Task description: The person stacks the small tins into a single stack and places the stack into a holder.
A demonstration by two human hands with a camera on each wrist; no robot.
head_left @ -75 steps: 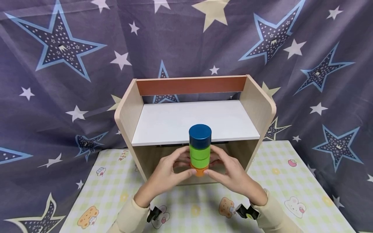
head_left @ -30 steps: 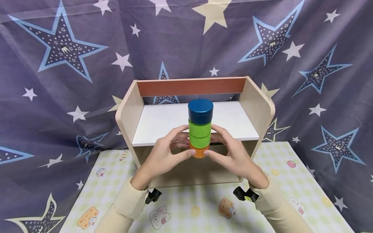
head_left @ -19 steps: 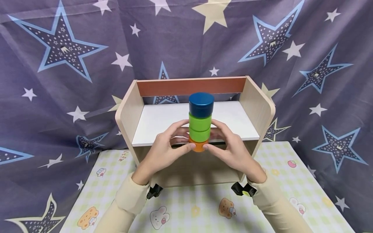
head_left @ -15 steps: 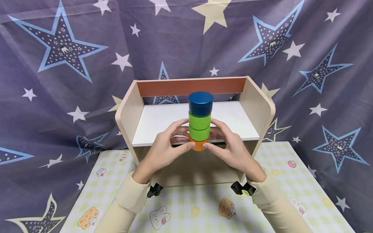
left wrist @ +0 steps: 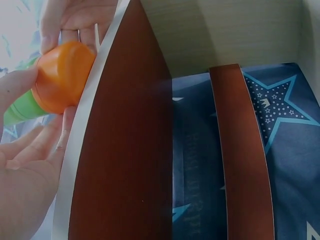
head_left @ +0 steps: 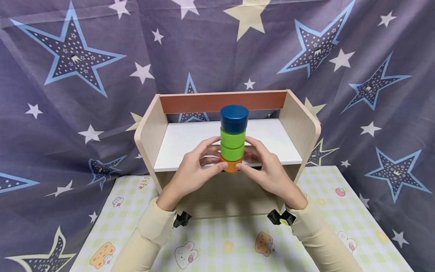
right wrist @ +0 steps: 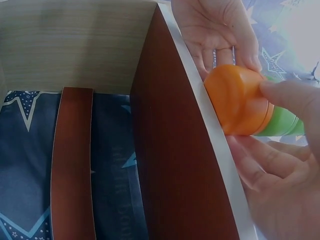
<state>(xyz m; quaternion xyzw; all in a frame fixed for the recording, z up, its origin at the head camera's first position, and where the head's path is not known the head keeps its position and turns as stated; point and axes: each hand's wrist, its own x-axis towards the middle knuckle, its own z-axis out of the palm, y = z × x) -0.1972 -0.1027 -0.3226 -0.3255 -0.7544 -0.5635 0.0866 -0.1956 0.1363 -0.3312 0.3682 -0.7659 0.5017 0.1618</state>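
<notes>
In the head view an upright stack of toy cylinders stands between both hands: a dark blue piece on top, two light green pieces below and an orange piece at the bottom. My left hand grips the stack from the left and my right hand from the right. Their thumbs lie on the orange piece, other fingers reach behind, partly hidden. The wrist views show the orange piece beside the shelf's front edge; whether it touches, I cannot tell.
A wooden shelf unit has a white top board, side panels and a reddish back rail. It stands on a table with a green checked cloth. Behind hangs a purple star-patterned curtain.
Both hands have raised the stack from in front of the lower compartment to about the height of the top board's front edge. In the last half second it rises only slightly.
</notes>
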